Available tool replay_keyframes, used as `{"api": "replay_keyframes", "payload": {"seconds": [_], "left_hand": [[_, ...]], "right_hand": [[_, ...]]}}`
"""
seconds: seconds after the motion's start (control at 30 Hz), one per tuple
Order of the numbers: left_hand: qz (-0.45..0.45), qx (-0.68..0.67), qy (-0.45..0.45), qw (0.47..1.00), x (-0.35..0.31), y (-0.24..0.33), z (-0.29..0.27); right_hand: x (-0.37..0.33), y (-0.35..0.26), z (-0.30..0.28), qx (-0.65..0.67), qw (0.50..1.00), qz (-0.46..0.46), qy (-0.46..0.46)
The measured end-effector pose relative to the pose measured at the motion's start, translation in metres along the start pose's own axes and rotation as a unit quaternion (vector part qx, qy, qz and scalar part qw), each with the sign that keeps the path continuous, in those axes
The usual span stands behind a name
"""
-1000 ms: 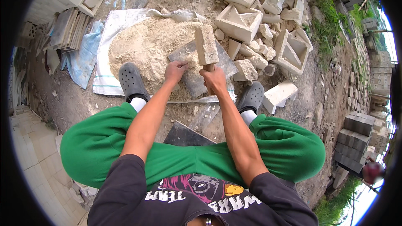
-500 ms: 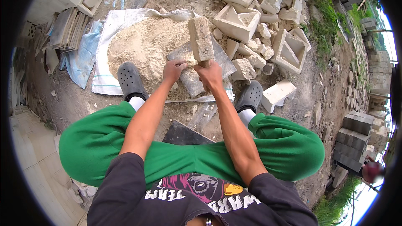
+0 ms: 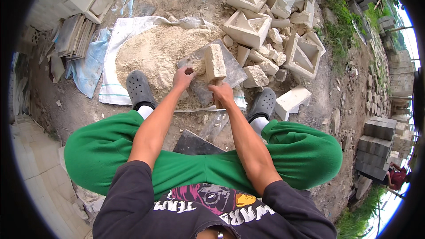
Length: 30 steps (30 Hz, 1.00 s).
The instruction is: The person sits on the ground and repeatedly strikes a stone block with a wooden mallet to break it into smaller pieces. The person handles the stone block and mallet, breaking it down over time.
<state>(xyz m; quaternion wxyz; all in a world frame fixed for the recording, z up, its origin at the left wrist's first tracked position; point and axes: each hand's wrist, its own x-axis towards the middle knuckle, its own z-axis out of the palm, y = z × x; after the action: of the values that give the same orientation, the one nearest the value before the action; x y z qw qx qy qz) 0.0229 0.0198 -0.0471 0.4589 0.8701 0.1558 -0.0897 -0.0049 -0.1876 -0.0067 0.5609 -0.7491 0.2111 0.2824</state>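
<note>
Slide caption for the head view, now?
Right hand holds a pale block-headed mallet over a flat grey slab; left hand alongside.

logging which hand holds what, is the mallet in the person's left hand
No, the right hand grips the mallet by its handle, while the left hand is apart from it.

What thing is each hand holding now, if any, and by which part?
The right hand holds the mallet by its handle, close under the head. Whether the left hand holds anything cannot be told.
</note>
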Motion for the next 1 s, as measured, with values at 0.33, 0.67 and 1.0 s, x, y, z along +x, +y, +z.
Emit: {"api": "replay_keyframes", "payload": {"seconds": [0.33, 0.67, 1.0], "left_hand": [[-0.041, 0.102, 0.031, 0.994, 0.003, 0.002, 0.001], [0.153, 0.291, -0.012, 0.944, -0.002, 0.037, 0.012], [0.255, 0.327, -0.088, 0.906, 0.005, 0.040, 0.009]], "right_hand": [[-0.003, 0.011, -0.004, 0.028, 1.000, -0.008, -0.005], [0.005, 0.019, 0.000, 0.076, 0.997, 0.004, -0.004], [0.002, 0.016, -0.006, 0.141, 0.989, 0.031, -0.024]]}}
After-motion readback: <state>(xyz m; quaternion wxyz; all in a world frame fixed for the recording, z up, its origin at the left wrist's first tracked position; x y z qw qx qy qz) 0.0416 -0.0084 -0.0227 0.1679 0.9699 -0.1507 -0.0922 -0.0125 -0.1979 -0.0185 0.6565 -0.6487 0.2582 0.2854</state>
